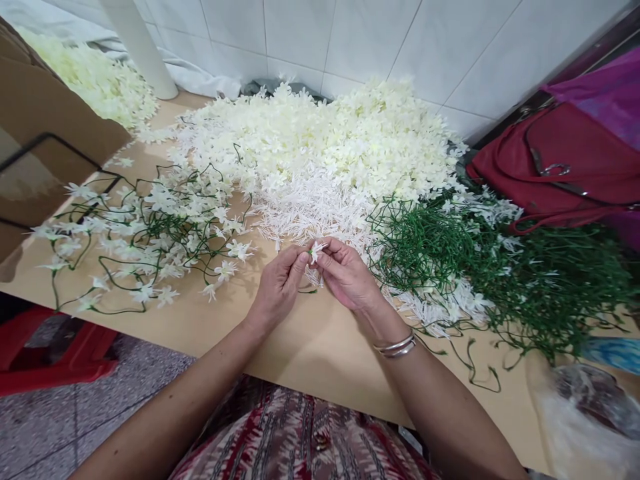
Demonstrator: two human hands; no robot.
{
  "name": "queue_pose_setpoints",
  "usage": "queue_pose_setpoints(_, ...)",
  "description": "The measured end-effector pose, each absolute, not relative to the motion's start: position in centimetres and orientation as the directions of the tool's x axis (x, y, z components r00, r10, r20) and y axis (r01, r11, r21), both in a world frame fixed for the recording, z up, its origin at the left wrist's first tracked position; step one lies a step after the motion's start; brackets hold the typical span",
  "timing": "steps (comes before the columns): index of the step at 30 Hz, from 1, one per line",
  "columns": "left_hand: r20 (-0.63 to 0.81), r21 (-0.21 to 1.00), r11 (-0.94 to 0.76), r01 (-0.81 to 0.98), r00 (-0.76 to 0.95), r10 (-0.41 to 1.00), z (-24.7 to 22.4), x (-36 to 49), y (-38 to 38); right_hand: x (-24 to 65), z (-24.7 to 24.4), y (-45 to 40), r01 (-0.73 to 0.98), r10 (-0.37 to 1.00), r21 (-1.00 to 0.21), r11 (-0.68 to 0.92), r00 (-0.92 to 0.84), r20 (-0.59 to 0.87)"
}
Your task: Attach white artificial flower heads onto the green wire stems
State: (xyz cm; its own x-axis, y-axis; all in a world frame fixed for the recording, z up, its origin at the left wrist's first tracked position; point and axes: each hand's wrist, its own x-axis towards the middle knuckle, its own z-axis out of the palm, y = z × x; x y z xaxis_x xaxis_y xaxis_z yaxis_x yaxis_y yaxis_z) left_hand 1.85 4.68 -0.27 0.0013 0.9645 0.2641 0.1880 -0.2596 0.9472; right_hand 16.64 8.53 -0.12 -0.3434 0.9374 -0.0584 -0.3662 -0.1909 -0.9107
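1. Above the middle of a pale tan table [320,363], back from its near edge, a person's left hand [278,283] and right hand [350,273] meet at a small white star-shaped artificial flower [317,251].
2. The left thumb and forefinger pinch the flower at its green base; the right thumb and fingers close narrowly on its petals. Two silver metal bangles [396,345] circle the right wrist.
3. Just beyond the fingertips, thin white slivers [320,207] spread toward the far edge, where a tall heap of cream-white blooms [390,147] rises.
4. Toward the left edge, white flowers on curling green stems [163,198] lie loosely tangled near a brown cardboard box [45,113].
5. Toward the right edge sprawls a mass of thin green stems [435,243], a red bag [565,160] near the far right corner.
6. At the near right corner sits a clear plastic bag [590,427]; below the near edge's left end stands a red plastic stool [90,350].
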Motion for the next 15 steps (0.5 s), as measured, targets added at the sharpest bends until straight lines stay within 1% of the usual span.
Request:
queue_pose_setpoints(8, 0.307, 0.904, -0.308, 0.297, 0.053, 0.950, -0.6, 1.6, 4.8, 17.5, -0.2, 8.8, -0.314, 0.919, -0.932, -0.182, -0.392, -0.048)
queue_pose_setpoints(12, 0.286, 0.909, -0.294, 0.295, 0.074, 0.956, -0.4, 1.7, 4.8, 17.9, 0.1, 8.9, -0.312, 0.923, -0.933, -0.180, -0.381, -0.051)
queue_pose_setpoints(15, 0.257, 0.923, -0.267, 0.276, 0.073, 0.964, -0.3, 1.8, 4.7, 18.1, 0.4, 9.0, -0.331, 0.913, -0.920, -0.211, -0.403, -0.064)
